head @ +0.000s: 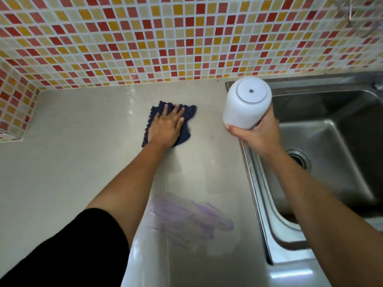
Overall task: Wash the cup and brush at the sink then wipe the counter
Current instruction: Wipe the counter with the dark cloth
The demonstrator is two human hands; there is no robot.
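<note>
My left hand lies flat, fingers straight, pressing a dark blue cloth onto the beige counter. My right hand grips a white cup near its rim, holding it upside down with the base facing up, above the sink's left edge. A purple smear marks the counter nearer to me. No brush is in view.
A steel sink with a drain fills the right side. A mosaic tile wall in red, yellow and cream runs along the back and turns at the left corner. A faucet part shows at the far right.
</note>
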